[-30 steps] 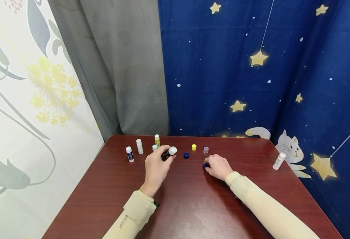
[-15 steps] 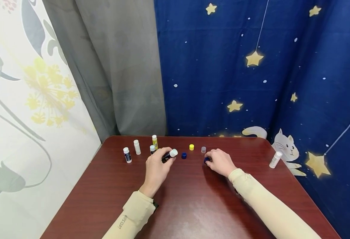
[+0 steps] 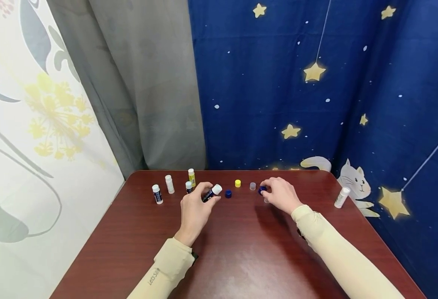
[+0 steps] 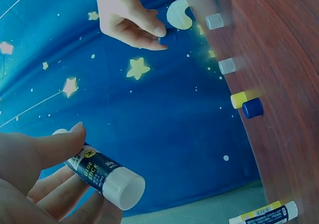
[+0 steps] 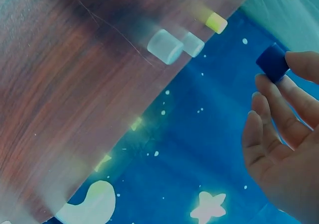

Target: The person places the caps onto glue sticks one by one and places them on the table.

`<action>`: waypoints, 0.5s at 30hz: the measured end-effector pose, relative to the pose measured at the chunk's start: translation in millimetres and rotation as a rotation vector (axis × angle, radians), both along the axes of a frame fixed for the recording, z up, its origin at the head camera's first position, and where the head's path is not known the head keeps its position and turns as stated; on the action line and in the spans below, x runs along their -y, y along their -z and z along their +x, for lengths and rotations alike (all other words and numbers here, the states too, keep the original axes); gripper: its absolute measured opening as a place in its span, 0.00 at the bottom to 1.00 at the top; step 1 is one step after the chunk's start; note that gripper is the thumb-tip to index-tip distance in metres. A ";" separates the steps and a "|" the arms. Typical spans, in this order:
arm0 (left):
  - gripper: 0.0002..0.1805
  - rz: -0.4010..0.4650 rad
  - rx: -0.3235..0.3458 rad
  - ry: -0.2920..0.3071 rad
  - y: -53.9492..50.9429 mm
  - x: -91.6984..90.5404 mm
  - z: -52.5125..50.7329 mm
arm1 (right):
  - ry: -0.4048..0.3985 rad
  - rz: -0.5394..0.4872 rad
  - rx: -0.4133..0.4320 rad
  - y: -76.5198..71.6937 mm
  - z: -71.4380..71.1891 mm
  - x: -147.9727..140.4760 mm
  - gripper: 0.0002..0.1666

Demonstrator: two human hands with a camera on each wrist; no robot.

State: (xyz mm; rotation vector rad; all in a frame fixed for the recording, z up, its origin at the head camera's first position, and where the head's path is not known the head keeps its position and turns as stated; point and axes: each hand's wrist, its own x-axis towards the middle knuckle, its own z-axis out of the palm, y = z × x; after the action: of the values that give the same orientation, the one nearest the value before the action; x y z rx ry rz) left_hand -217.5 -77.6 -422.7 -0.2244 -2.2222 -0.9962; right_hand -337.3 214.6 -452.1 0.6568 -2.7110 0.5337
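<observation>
My left hand [image 3: 194, 214] holds a glue stick [image 4: 97, 171] tilted above the table; its label is dark and its visible end white. Between thumb and fingertips, my right hand [image 3: 283, 196] pinches a dark blue cap [image 5: 273, 62], held off the tabletop. A clear cap [image 3: 266, 200] sits below the right hand, partly covered by it in the head view. Beyond it stands another clear cap [image 3: 253, 186]. Between the two hands are a yellow cap [image 3: 238, 183] and a second blue cap [image 3: 228, 194], both on the table.
Left of my left hand stand several glue sticks: a dark-labelled one [image 3: 157, 194], a white one [image 3: 170, 184], a yellow one [image 3: 192, 177], and a dark one [image 3: 189, 187] partly hidden. Another white stick [image 3: 341, 197] stands at the right edge of the table [image 3: 233, 257]. Curtains hang behind.
My right hand has lifted the blue cap from the tabletop and moved farther from me, uncovering part of a clear cap. The left hand keeps its glue stick in nearly the same place.
</observation>
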 end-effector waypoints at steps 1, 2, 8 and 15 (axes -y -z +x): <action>0.19 0.004 0.006 -0.003 0.2 0.0 -0.1 | 0.002 -0.005 -0.002 -1.1 -0.2 -0.5 0.12; 0.18 0.008 0.012 -0.005 0.5 0.0 -0.3 | 0.004 -0.011 -0.002 -2.0 -0.2 -1.1 0.12; 0.16 0.016 0.046 -0.016 2.3 0.0 -2.2 | 0.003 -0.041 -0.014 -7.4 1.1 -1.0 0.13; 0.16 0.011 0.061 -0.020 1.7 -4.0 -7.9 | -0.023 -0.058 -0.058 -18.7 2.0 0.5 0.13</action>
State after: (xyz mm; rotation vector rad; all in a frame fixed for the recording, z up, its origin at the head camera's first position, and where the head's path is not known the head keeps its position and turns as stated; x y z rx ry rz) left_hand -225.3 -73.6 -424.5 -0.1686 -2.2692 -1.0159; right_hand -335.3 214.1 -433.4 0.6781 -2.6270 0.5875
